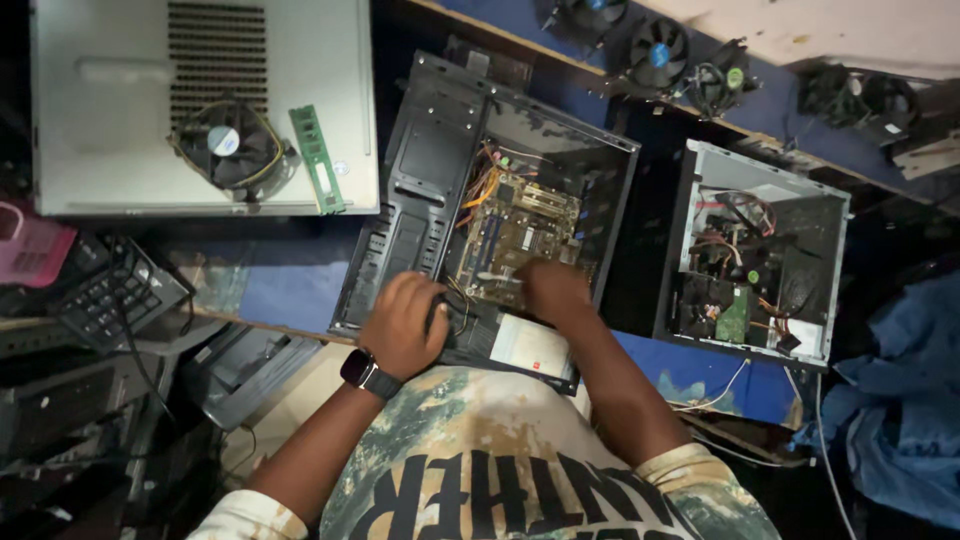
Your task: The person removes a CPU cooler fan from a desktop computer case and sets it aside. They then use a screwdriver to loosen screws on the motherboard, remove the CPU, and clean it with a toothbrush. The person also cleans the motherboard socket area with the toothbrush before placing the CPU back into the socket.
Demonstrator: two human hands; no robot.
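- A person in a camouflage-patterned shirt (500,450) leans over a blue tabletop (285,285), both hands reaching into an open black computer case (420,170) lying on its side.
- The case sits at the tabletop's near edge, its motherboard (515,230) exposed amid orange wiring.
- Beside it on the right lies a second opened case (760,250), grey-framed, crowded with cables and a green circuit board.
- On the left rests a light grey case panel (110,100), bearing a cooling fan (228,145) and a green memory stick (317,160) lying just beside each other.
- The left hand (402,322), a smartwatch (368,372) at its wrist, curls its fingers around a dark part at the case's near rim; what the part is cannot be told.
- The right hand (553,288) presses down at the motherboard's near edge, its fingers hidden, so their spread cannot be told.
- Loose black fans (657,48) line the far edge.
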